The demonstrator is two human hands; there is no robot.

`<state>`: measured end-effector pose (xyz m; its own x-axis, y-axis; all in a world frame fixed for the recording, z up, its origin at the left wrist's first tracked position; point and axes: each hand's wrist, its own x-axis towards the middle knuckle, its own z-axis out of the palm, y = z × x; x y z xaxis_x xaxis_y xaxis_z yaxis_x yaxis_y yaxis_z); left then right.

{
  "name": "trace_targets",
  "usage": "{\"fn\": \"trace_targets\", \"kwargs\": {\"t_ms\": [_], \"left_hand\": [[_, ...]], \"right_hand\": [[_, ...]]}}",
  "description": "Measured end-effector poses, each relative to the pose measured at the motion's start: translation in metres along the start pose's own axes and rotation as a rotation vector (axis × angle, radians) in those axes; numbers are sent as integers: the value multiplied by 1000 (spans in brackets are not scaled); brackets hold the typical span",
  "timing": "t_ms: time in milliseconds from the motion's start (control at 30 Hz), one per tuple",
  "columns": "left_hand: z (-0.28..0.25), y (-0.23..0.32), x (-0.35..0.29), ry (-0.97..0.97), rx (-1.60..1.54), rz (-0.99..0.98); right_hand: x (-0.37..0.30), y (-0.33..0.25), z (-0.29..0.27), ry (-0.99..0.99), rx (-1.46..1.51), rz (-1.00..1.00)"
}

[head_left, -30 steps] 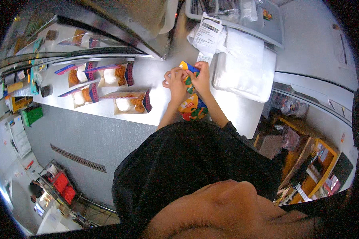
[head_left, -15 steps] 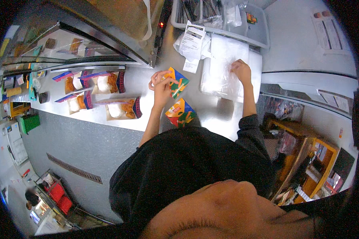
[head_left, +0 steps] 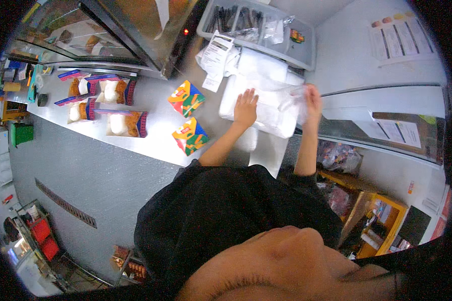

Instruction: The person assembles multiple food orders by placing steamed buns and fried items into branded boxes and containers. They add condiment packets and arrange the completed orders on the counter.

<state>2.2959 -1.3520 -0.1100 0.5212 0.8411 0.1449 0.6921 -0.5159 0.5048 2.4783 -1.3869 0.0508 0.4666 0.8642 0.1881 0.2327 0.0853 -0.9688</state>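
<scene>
A stack of clear plastic bags [head_left: 273,118] lies on the metal counter in front of me. My left hand [head_left: 245,108] rests flat on it with the fingers stretched out. At the stack's right edge my right hand [head_left: 313,103] pinches a clear plastic bag [head_left: 294,99], which is pulled up crumpled from the top. Left of the stack are two colourful triangular-patterned cartons, a farther one [head_left: 187,98] and a nearer one [head_left: 190,136]; neither hand touches them.
Several windowed food packs [head_left: 123,123] with rice and browned food stand on the counter at left. Paper receipts [head_left: 217,57] lie beyond the bags, before a divided plastic bin [head_left: 306,55] of black cutlery. A glass-fronted cabinet [head_left: 123,42] is at far left, a wall [head_left: 344,65] at right.
My left hand has let go of the farther carton and moved right onto the bag stack. My right hand has drawn a bag up and rightward. The view has shifted.
</scene>
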Motion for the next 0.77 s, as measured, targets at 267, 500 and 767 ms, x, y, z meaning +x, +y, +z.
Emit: {"fn": "trace_targets", "kwargs": {"t_ms": [267,500,767], "left_hand": [[20,66,-29,-500,-1557,-44],[-102,73,-27,-913,-2194,301],[-165,71,-86,-463,-1452,-486]], "right_hand": [[-90,-68,-80,135,1243,316],[-154,-2,-126,188,874,397],[-167,41,-132,78,259,384]]}}
